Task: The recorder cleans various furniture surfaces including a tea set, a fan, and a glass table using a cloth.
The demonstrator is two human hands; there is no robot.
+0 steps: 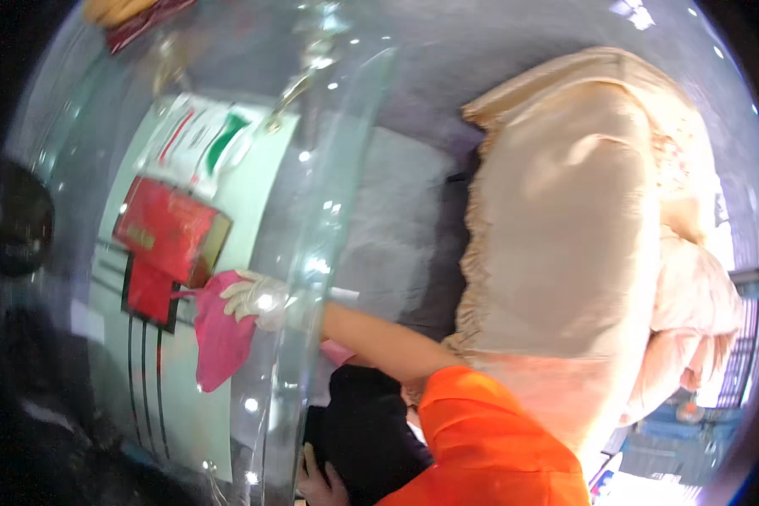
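My right hand (256, 300), in a pale glove, reaches beneath the clear glass tabletop (319, 253) and grips a pink cloth (224, 345). The cloth hangs over the edge of the pale lower shelf (117, 379), which has dark stripes. Just above the hand sits a red box (164, 221) with worn sides, beside a red square with a black border (150, 288). A white plastic packet (193, 139) with green and red print lies against the box. Low in the view, my left hand (322, 477) is partly cut off near the glass edge; its hold is unclear.
A beige-covered sofa (563, 209) with a ruffled hem stands at right, with pinkish cushions (696, 284). Metal fittings (297, 88) join the glass and shelf. The tabletop's rim crosses above my right wrist. My black-clad leg (367, 417) is close to the table.
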